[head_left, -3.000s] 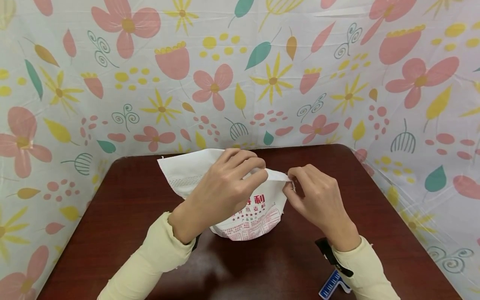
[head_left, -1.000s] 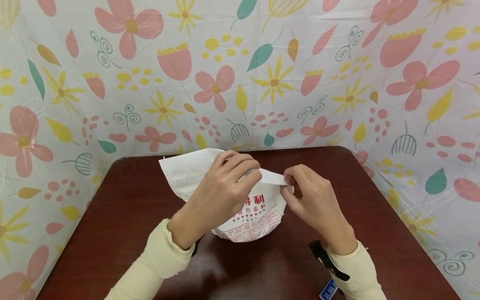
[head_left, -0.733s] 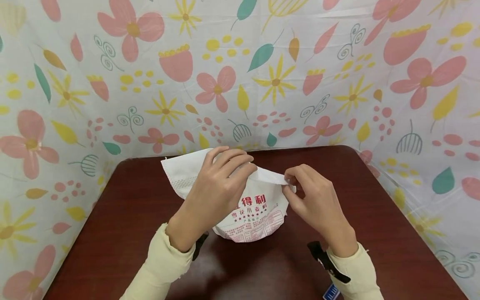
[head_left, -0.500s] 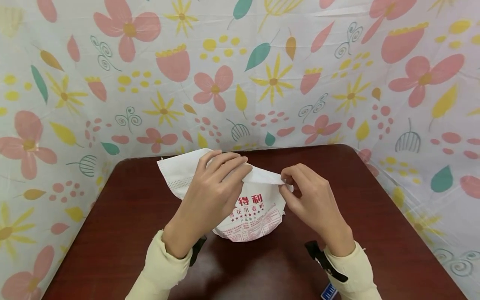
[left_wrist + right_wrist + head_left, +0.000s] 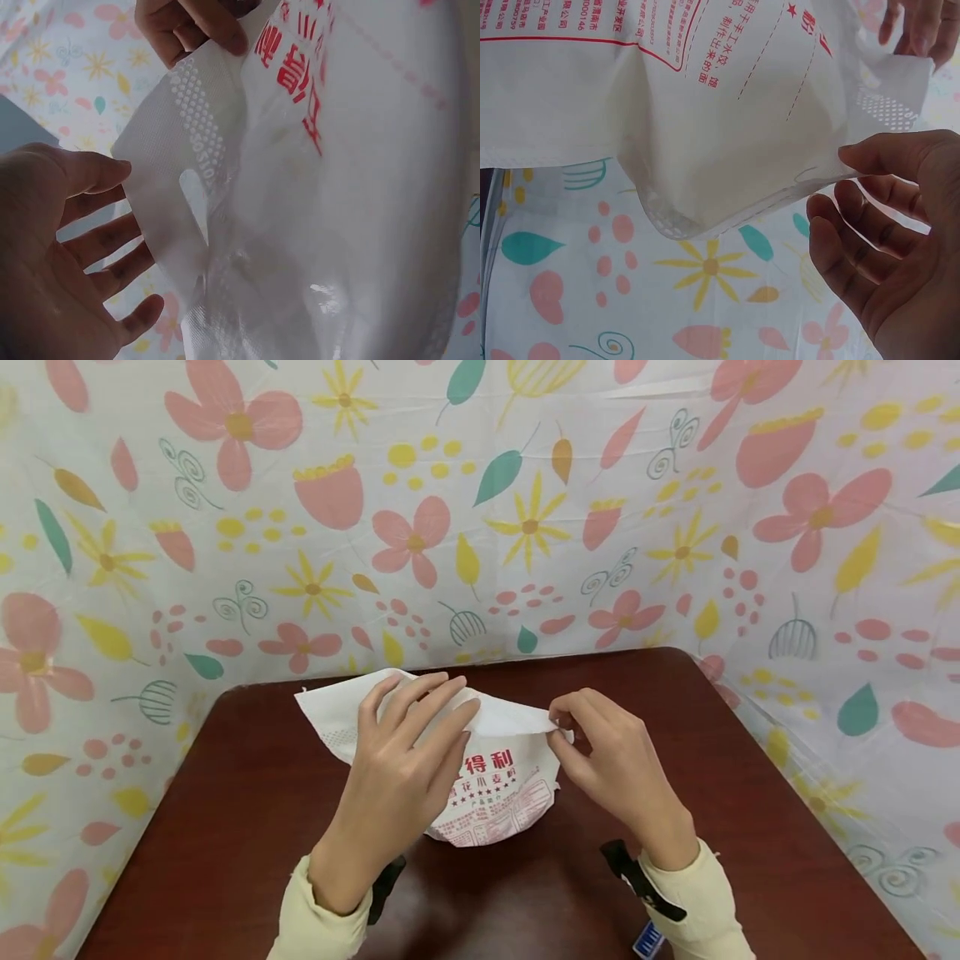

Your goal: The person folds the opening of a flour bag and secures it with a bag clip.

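Observation:
A white flour bag [image 5: 498, 806] with red printing stands on the table in the head view, its top flap slanting up to the left. My right hand [image 5: 618, 760] pinches the bag's right top corner between thumb and fingers. My left hand [image 5: 401, 777] is in front of the bag's left part, fingers spread and loosely bent near the top edge. In the left wrist view, the left hand [image 5: 67, 240] has its thumb and fingers at the bag's edge, beside a slot-shaped handle hole [image 5: 193, 202]; no firm grip shows.
A blue-and-white object [image 5: 648, 940] lies near the table's front, partly hidden by the right sleeve. The dark red-brown table [image 5: 247, 802] is bounded by a flowered curtain [image 5: 480, 568] at the back and sides.
My left hand has slid left along the bag's top and its fingers have spread, uncovering more red lettering. The right hand keeps its pinch on the corner. The head view has shifted slightly.

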The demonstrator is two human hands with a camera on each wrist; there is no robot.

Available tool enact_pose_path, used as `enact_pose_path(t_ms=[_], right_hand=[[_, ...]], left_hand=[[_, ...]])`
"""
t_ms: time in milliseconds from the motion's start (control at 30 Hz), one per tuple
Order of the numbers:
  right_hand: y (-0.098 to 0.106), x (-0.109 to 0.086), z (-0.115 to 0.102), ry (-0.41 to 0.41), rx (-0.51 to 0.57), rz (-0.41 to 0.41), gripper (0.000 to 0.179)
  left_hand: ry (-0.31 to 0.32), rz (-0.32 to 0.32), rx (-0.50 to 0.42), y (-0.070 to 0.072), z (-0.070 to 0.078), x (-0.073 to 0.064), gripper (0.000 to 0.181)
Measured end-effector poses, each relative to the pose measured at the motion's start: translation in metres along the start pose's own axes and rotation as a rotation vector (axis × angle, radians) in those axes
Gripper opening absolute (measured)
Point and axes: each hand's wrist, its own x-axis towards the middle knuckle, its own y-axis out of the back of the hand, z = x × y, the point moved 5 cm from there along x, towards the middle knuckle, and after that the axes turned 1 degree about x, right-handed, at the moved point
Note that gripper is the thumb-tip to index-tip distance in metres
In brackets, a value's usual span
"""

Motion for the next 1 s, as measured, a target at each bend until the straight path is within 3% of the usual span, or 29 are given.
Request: enact_pose_path(t_ms=[233,500,767,933,1000], right_hand=[[-0.006,0.004,-0.003,0.01,0.028,-0.008,0.015],[-0.004,0.001,-0.002,0.006,0.024,-0.008,0.022],[0.0,-0.001,-0.001,-0.02,0.078,-0.065,0.026],[-0.001,0.001,-0.004,-0.012,0.109,0.016,0.045],[-0.003,0.002,-0.006,-0.016,0.139,0.06,0.043]], left_hand=[[0.023,-0.014,-0.005,0.001,-0.003,-0.014,0.028],[0.019,-0.053,-0.026,-0.008,-0.005,-0.015,0.032],[0.024,-0.052,-0.025,-0.014,-0.003,-0.017,0.033],[0.032,-0.043,-0.015,-0.015,-0.002,-0.016,0.029],[0.033,-0.039,-0.006,-0.014,-0.002,-0.016,0.027]])
